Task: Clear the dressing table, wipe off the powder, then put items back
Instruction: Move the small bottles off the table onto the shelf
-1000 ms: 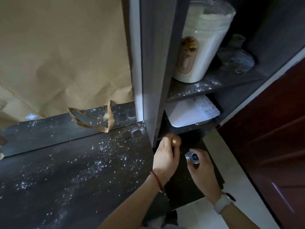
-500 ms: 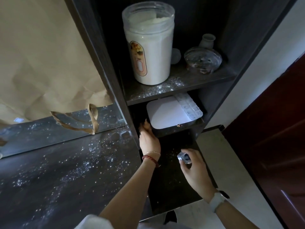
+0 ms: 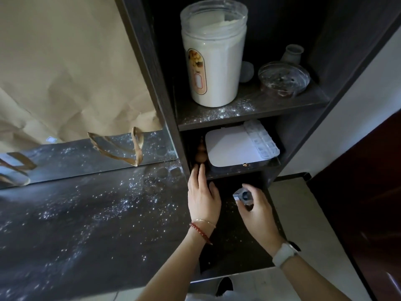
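Most of the task looks unfinished: white powder (image 3: 112, 205) lies scattered over the dark dressing table (image 3: 65, 235), so, judging by that, wiping has not been done, though the tabletop carries no items apart from a torn strip of brown paper (image 3: 121, 146) at its back edge. Taking the shelf unit (image 3: 249, 111) as the landmark, the table sits to its left. On the unit's upper shelf stand a white powder jar (image 3: 213, 55) and a glass dish (image 3: 283, 80); the shelf below holds a white box (image 3: 230, 146) and, at its left end, a small brown gourd-shaped object (image 3: 199, 152).

Just below that object, the left hand (image 3: 202, 196) reaches toward the lower shelf's front edge with fingers extended and relaxed, gripping nothing. Right of it, the right hand (image 3: 255, 205) pinches a small clear container (image 3: 243, 195) over the unit's lowest surface.
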